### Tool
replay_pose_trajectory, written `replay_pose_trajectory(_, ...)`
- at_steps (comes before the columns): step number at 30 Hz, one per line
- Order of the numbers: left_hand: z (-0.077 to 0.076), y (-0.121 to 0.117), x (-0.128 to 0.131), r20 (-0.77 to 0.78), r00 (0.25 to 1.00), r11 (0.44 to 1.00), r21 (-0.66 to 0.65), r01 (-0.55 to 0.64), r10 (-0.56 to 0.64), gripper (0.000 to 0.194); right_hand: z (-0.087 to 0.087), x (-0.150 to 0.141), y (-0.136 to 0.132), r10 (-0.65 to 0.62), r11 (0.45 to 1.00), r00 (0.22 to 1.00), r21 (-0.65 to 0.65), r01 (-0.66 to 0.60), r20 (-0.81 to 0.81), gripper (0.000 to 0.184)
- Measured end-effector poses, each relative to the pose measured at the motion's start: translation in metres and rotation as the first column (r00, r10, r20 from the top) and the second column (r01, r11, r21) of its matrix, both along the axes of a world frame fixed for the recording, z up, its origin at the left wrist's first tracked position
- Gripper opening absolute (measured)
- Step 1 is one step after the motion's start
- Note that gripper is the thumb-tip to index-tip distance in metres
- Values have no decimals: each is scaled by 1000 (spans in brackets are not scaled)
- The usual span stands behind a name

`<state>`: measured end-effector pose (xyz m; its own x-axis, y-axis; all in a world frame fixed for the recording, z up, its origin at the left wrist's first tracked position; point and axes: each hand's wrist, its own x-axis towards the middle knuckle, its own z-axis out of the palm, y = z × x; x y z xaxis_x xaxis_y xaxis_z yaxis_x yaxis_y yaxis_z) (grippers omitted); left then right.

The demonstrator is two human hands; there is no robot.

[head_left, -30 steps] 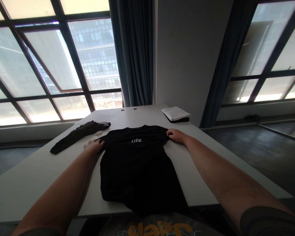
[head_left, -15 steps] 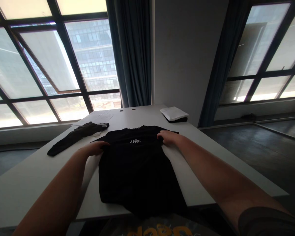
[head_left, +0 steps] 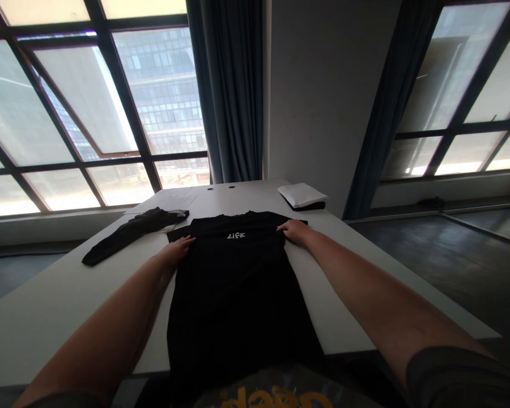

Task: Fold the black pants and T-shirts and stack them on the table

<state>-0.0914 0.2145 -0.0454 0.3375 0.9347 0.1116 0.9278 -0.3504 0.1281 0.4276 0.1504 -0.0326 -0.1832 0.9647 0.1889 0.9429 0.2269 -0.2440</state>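
A black T-shirt (head_left: 233,283) with small white lettering on its upper part lies spread on the white table, its collar away from me and its lower end at the near edge. My left hand (head_left: 179,249) rests on the shirt's left side just below the sleeve, fingers stretched out over the cloth. On the opposite side my right hand (head_left: 295,231) touches the shirt's edge below the right sleeve; its fingers are extended and lie on the fabric. The shirt's bottom hem is hidden in the dark by my body.
A second dark garment (head_left: 131,229) lies crumpled on the table (head_left: 348,317) to the left. At the far right are a white folded item (head_left: 302,195) and something black beneath it. Windows, a dark curtain (head_left: 233,96) and a pillar (head_left: 318,96) stand behind the table.
Both hands have loosened from a curled grip to stretched fingers. The shirt lies flatter and straighter, its left side smoother and its lower part reaching nearer my body.
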Motion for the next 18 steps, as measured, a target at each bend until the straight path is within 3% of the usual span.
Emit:
replay_pose_trajectory(6, -2, 21, 5, -11, 1000, 1000, 25, 7, -7, 56, -2, -4, 26, -88, 996, 996, 11, 88, 27, 41)
replay_pose_trajectory(11, 2, 40, 16, -12, 996, 993, 76, -87, 88, 54, -5, -10, 49, -185, 983, 981, 17, 184, 59, 44)
replay_pose_trajectory(15, 3, 43, 23, 19, 978, 969, 134, -208, 207, 50, -9, -12, 48, -237, 970, 970, 66, 234, 50, 50)
replay_pose_trajectory(18, 6, 30, 22, 42, 977, 964, 160, -213, 209, 48, -8, -12, 32, -218, 970, 975, 118, 212, 40, 56)
